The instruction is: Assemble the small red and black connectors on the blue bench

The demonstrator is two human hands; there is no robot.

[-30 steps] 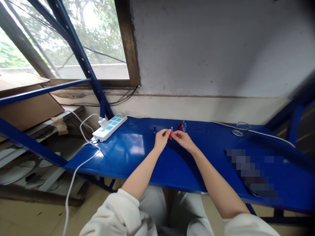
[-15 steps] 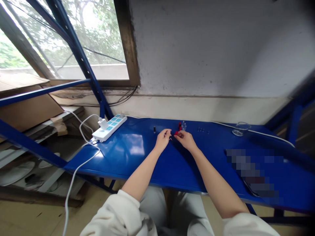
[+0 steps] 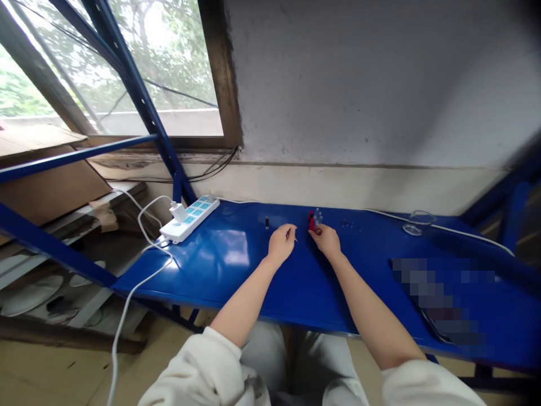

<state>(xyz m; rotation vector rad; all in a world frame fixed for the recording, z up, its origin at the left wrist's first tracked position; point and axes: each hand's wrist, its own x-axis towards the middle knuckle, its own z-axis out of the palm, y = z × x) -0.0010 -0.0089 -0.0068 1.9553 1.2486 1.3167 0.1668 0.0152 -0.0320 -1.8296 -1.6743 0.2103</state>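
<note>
My left hand [image 3: 281, 242] is held over the blue tabletop [image 3: 236, 276], its fingers pinched together; anything between them is too small or hidden to make out. A short black cylinder [image 3: 266, 222] stands upright just beyond it to the left. Closed in a pinch, my right hand [image 3: 327, 241] has its fingertips on a small red piece [image 3: 311, 225] at the near end of a little red and black group. Several small clear pieces [image 3: 318, 216] are beside that group, partly behind my right hand.
A white power strip [image 3: 190, 220] with a plugged-in adapter lies at the left, its cord hanging over the edge. Tiny clear pieces [image 3: 351, 224] lie right of my hands. Farther right are a clear round dish [image 3: 412, 229], a white cable [image 3: 473, 239] and a blurred-out flat item [image 3: 431, 299].
My right hand has moved slightly right, bringing the red piece from between the hands to the red group. My left hand has stayed nearly in place. The view has shifted a little.
</note>
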